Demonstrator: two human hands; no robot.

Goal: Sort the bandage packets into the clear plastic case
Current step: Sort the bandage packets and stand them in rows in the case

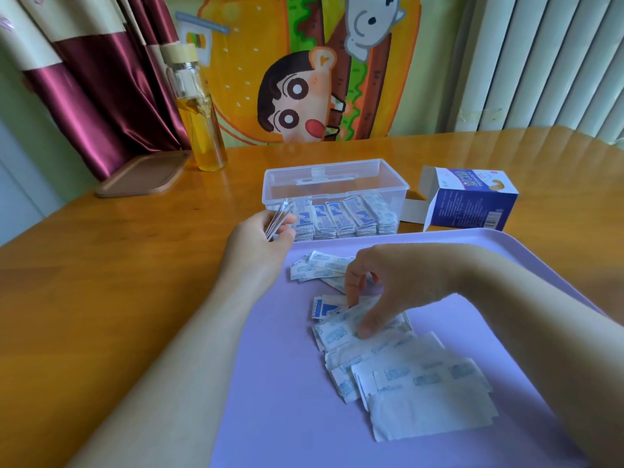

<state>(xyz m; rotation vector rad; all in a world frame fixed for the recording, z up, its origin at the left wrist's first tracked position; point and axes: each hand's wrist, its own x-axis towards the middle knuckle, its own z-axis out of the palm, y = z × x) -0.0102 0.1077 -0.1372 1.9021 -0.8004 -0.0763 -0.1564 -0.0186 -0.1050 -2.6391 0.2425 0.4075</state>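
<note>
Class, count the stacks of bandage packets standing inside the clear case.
5 stacks in a row along the front wall of the clear plastic case; the left hand may hide another at the left end.

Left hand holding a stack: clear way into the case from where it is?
Probably yes. The left hand, gripping its stack, is at the case's near left corner; the top looks open, nothing stands between. The right hand is at the loose packets on the tray, out of the way.

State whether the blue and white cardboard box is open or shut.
Open: the blue and white cardboard box lies on its side, its left-end flaps folded out.
</note>
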